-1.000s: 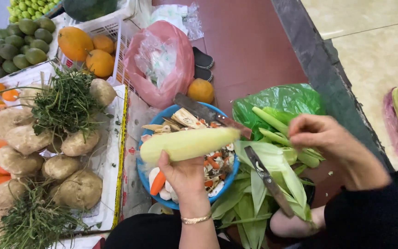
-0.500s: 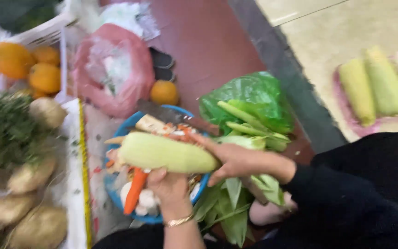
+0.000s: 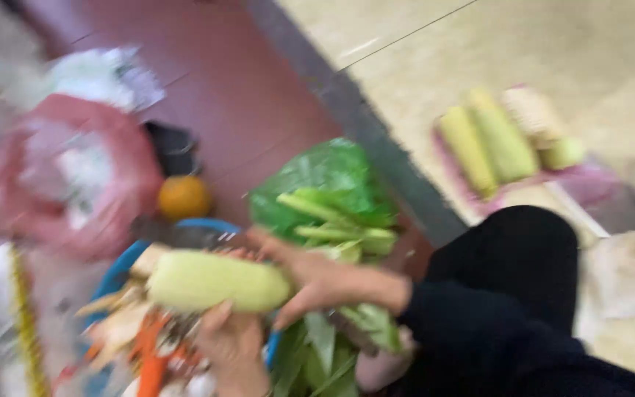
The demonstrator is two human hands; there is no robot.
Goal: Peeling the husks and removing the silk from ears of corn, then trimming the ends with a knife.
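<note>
Head view, blurred: we are holding a pale husked corn cob [image 3: 214, 281] over the blue basin [image 3: 115, 276].
Left hand [image 3: 233, 349] fingers are gripping it from below; right hand [image 3: 317, 279] fingers are clasping its end beside green husks [image 3: 332, 213].

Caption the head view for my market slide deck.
Both hands, left hand and right hand, grip a pale husked corn cob over a blue basin.
</note>
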